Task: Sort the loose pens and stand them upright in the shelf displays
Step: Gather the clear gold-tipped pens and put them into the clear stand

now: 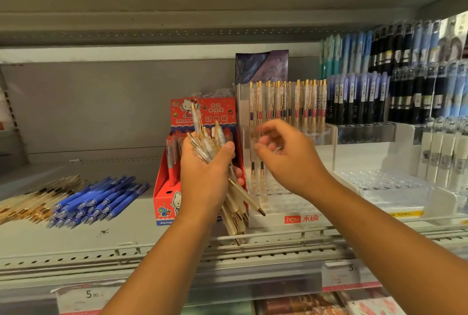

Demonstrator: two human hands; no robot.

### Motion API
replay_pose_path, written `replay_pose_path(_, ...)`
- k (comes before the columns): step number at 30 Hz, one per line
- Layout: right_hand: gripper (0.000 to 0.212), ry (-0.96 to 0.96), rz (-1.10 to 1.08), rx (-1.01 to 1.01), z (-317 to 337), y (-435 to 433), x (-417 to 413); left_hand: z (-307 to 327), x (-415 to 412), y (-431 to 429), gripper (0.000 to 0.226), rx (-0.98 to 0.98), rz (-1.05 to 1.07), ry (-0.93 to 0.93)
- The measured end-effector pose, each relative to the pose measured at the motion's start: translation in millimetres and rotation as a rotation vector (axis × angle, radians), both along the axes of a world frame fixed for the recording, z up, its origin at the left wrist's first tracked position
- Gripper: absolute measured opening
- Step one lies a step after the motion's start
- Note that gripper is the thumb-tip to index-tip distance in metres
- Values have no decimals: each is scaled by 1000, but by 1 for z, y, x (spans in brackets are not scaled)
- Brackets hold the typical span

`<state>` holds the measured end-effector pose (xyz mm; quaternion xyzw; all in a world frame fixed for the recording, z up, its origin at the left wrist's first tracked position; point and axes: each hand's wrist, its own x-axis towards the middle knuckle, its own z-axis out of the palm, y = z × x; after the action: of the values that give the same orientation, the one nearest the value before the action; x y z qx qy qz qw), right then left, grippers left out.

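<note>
pens (241, 194), slim clear w/ gold tips, gripped in left hand (205, 175); right hand (288, 155) half-curled, hold unclear.

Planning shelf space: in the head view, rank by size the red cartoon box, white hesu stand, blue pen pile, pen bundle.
1. white hesu stand
2. red cartoon box
3. blue pen pile
Unranked: pen bundle, nearer the camera in the left hand.
</note>
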<state>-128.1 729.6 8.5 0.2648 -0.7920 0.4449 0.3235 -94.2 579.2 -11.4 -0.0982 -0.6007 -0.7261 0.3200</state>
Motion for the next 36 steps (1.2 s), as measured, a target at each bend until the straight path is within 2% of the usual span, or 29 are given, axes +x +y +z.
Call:
replay_pose_path(3,25,-147,284,-39,8,-12,13,1,0,0,26,-40,16,31)
replay_pose_path(6,33,-285,410,-68,12,-20,21,1,1,1,23,-26,-13,60)
replay_pose_path(11,27,-316,402,-38,15,-22,23,0,0,0,23,-14,-22,71)
replay_pose_path(16,28,-289,378,83,15,-19,22,-1,-4,-1,25,-26,-18,59)
replay_pose_path(24,18,-433,397,-131,14,-21,16,-2,-5,-1,22,-84,-8,75)
replay_pose_path(30,12,-329,300,-183,7,-24,11,-3,-7,-1,22,-66,1,58)
replay_pose_path(36,18,-319,270,-402,10,-19,7,-2,-9,-1,17,-57,55,24)
